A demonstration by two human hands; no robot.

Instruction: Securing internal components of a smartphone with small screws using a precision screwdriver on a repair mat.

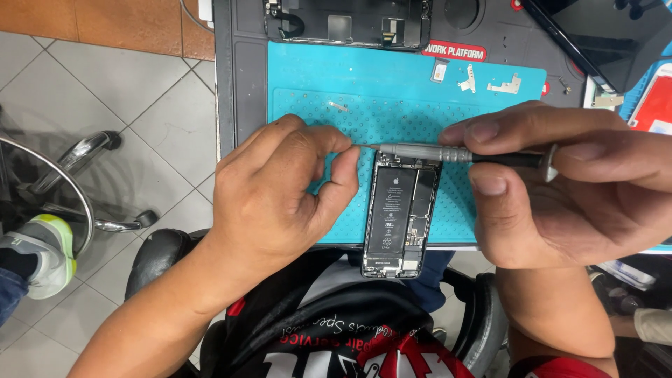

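An opened smartphone (400,213) lies face down on a teal work mat (406,84), its black battery and circuit board exposed, its lower end past the desk's front edge. My right hand (560,189) holds a slim grey precision screwdriver (448,152) almost level, tip pointing left above the phone's top edge. My left hand (280,192) has thumb and forefinger pinched at the screwdriver's tip (364,147). Whether a screw sits between those fingers is hidden.
Small metal brackets (505,85) and another loose part (339,106) lie on the mat. A second phone frame (348,24) rests at the back, a dark screen panel (609,35) at the right. Left of the desk stands a chrome chair base (77,182) on tiled floor.
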